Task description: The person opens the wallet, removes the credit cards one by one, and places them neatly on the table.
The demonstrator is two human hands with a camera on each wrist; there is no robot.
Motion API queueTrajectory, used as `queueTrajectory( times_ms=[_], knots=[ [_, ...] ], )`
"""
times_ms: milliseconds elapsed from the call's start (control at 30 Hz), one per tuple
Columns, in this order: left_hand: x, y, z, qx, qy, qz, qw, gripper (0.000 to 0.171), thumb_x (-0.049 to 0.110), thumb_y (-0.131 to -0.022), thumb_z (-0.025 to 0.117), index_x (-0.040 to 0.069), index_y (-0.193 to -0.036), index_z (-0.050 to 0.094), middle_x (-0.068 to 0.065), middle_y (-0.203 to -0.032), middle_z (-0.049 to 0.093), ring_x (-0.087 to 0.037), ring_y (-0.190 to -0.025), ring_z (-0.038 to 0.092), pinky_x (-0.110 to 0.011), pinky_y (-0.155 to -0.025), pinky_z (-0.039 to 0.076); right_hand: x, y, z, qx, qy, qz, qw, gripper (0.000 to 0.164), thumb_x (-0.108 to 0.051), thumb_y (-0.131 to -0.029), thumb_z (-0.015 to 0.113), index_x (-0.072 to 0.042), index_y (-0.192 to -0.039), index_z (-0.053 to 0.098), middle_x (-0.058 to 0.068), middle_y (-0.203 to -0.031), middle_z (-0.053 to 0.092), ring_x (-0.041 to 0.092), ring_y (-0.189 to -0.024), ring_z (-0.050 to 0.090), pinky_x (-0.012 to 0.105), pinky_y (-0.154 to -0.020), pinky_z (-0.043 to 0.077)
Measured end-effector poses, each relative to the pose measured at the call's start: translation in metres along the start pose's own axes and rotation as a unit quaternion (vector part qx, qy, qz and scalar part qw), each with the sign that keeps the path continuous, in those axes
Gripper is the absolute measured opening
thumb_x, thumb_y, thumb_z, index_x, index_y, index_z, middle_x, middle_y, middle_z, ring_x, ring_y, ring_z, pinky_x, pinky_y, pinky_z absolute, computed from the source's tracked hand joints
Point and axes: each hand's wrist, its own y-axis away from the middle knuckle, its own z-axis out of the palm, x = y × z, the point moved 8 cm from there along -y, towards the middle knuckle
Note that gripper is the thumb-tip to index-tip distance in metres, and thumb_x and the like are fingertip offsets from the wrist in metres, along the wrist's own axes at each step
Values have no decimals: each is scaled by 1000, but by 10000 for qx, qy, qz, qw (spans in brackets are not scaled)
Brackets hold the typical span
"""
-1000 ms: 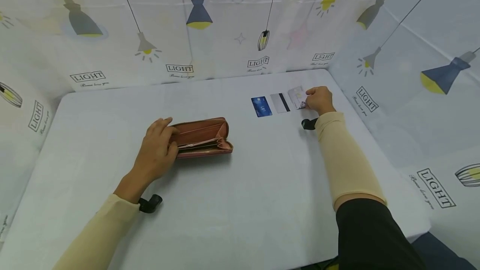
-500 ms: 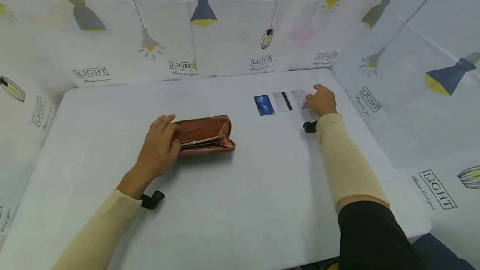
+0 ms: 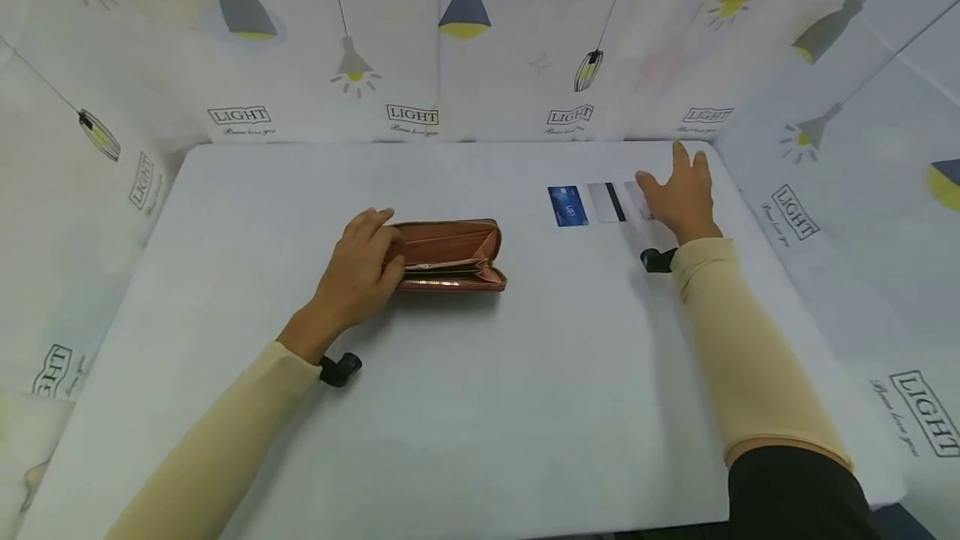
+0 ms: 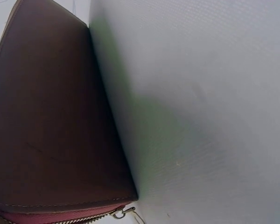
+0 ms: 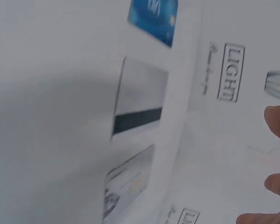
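Observation:
A brown zip wallet stands open on the white table, its pleated inner pockets showing. My left hand grips its left end, thumb at the front edge and fingers inside. The left wrist view shows the wallet's outer cover and a zip pull at its corner. At the far right, my right hand spreads its fingers beside a pale card, overlapping it in the head view. In the right wrist view the fingertips hold nothing, and the pale card lies apart from them.
Left of the pale card lie a grey card with a black stripe and a blue card, in a row. A white cloth wall printed with lamps rises behind the table, and others flank it.
My right hand has let go of the pale card and spread its fingers. My left hand keeps its grip on the wallet. The head view has shifted, so everything appears farther right.

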Motion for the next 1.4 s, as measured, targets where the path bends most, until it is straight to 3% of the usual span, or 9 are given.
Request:
queueTrajectory(
  times_ms=[200, 367, 433, 567, 667, 800, 900, 1133, 1400],
  knots=[
    [2, 0, 1, -139, -232, -88, 9996, 41, 34, -101, 64, 3, -127, 60, -21, -161, 40, -43, -153, 28, -62, -123, 25, -71, 28, -3, -36, 47, -694, 9976, 84, -49, -105, 50, -20, -169, 3, 18, -174, -12, 47, -159, 1, 69, -122, 16],
    [1, 0, 1, -306, -342, -232, 9987, 54, 43, -96, 72, 3, -130, 58, -20, -163, 36, -43, -155, 25, -60, -125, 23, -146, 73, 5, -218, -60, -1978, 9800, 76, -41, -105, 59, -18, -168, 23, 15, -175, 7, 42, -159, 16, 65, -123, 23],
    [1, -1, 1, -367, -311, -241, 9986, 58, 44, -94, 75, 3, -131, 58, -20, -164, 35, -43, -155, 24, -60, -125, 22, -179, 98, 9, -335, -132, -2813, 9589, 64, -34, -104, 63, -11, -160, 41, 18, -168, 29, 39, -153, 34, 59, -121, 33],
    [-1, -2, 2, -506, -241, -292, 9980, 63, 47, -91, 79, 5, -132, 57, -19, -165, 33, -42, -156, 23, -60, -125, 22, -233, 154, 26, -787, -376, -4433, 8921, 31, -18, -102, 69, -2, -128, 70, 14, -128, 70, 29, -116, 68, 47, -97, 56],
    [-3, -2, 4, -580, -234, -363, 9974, 60, 47, -93, 78, 6, -132, 57, -18, -166, 33, -40, -156, 22, -61, -124, 24, -254, 188, 43, -1200, -553, -5083, 8510, 18, -11, -100, 70, -2, -113, 77, 8, -104, 77, 19, -87, 72, 38, -76, 60],
    [-3, -2, 4, -535, -282, -342, 9976, 52, 45, -97, 74, 6, -128, 58, -18, -165, 35, -39, -155, 25, -60, -123, 27, -267, 216, 69, -1543, -444, -5523, 8180, 12, -7, -97, 71, -4, -104, 80, 3, -95, 78, 12, -80, 68, 32, -75, 59],
    [-2, -2, 4, -434, -344, -272, 9981, 48, 42, -99, 72, 5, -127, 59, -18, -163, 39, -39, -153, 29, -60, -122, 29, -269, 225, 89, -1661, -69, -5568, 8139, 12, -5, -97, 69, -7, -100, 81, 1, -93, 78, 9, -81, 67, 30, -78, 58],
    [2, 0, 2, -199, -383, -117, 9990, 39, 34, -102, 69, 4, -125, 62, -19, -158, 44, -41, -151, 33, -60, -121, 32, -267, 229, 122, -1595, 1117, -5146, 8350, 13, -15, -102, 68, -11, -99, 80, -1, -90, 77, 9, -74, 63, 28, -73, 58],
    [3, 1, -2, -128, -348, -34, 9993, 33, 29, -104, 66, 3, -125, 61, -20, -158, 44, -42, -151, 33, -60, -122, 31, -270, 233, 134, -1022, 2382, -5052, 8232, 16, -20, -104, 67, -10, -97, 79, 4, -88, 77, 12, -69, 68, 30, -60, 60]
  ],
)
